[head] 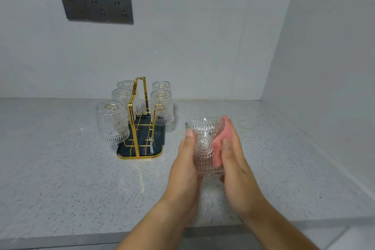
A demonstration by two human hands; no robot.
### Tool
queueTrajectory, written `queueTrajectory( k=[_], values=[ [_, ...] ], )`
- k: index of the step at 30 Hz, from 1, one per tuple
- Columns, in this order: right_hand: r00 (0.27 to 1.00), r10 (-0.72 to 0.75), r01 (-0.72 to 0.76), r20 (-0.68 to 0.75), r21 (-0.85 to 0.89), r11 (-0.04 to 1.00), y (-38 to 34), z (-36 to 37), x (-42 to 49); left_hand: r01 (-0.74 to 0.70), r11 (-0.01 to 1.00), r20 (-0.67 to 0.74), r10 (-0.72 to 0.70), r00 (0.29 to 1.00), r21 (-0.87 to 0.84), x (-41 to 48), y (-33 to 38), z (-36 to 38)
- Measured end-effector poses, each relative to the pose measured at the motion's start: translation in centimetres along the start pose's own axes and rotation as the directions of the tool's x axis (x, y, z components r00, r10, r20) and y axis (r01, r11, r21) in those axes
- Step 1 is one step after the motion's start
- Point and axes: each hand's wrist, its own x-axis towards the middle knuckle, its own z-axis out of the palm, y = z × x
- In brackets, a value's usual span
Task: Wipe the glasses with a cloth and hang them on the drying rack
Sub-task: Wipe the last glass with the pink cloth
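the left hand (185, 160) holds the glass (204, 148) from its 9 o'clock side. the left grip is clenched on the glass: the thumb lies up the front of the wall and the remaining fingers wrap behind it. the glass is upright, mouth up, clear of the surface (60, 168), at 4 o'clock from frame centre.

the right hand (234, 160) is at the 3 o'clock side of the glass. its grip is released and flat: the fingers are straight and press the pink cloth (219, 148) against the glass wall. the cloth lies between the palm and the glass; its top edge reaches the rim. the right hand is slightly blurred.

the drying rack (135, 119) stands on the surface at 10 o'clock from the held glass, apart from it. it is gold wire with a tall loop handle and sits in a dark tray (140, 151).

five glasses hang mouth down on the rack pegs:
- left row, near glass (112, 124)
- left row, middle glass (121, 96)
- left row, far glass (125, 85)
- right row, middle glass (164, 105)
- right row, far glass (161, 85)

a bare gold peg (160, 107) stands at the near end of the right row, in front of the right row's middle glass.

a dark socket panel (97, 7) is fixed to the wall at 11 o'clock from frame centre.
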Motion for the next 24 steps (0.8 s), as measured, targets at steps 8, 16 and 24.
queueTrajectory(
  k=[8, 16, 24],
  values=[
    [0.999, -0.01, 0.012, 0.05, -0.035, 0.999, 1.1, 0.9, -2.3, -0.066, 0.998, -0.082, 0.066, 0.994, 0.007, 0.0, -0.1, -0.9],
    [0.999, 0.047, -0.045, -0.012, 0.087, 0.995, 0.6, 0.7, -0.3, -0.065, 0.996, -0.004, 0.065, 0.998, 0.063, 0.1, -0.6, -0.5],
    [0.995, 0.09, -0.089, -0.05, 0.026, 0.996, 2.2, 0.8, -3.2, -0.008, 1.0, -0.047, 0.007, 0.999, -0.028, 0.7, -1.0, -1.9]
  ],
)
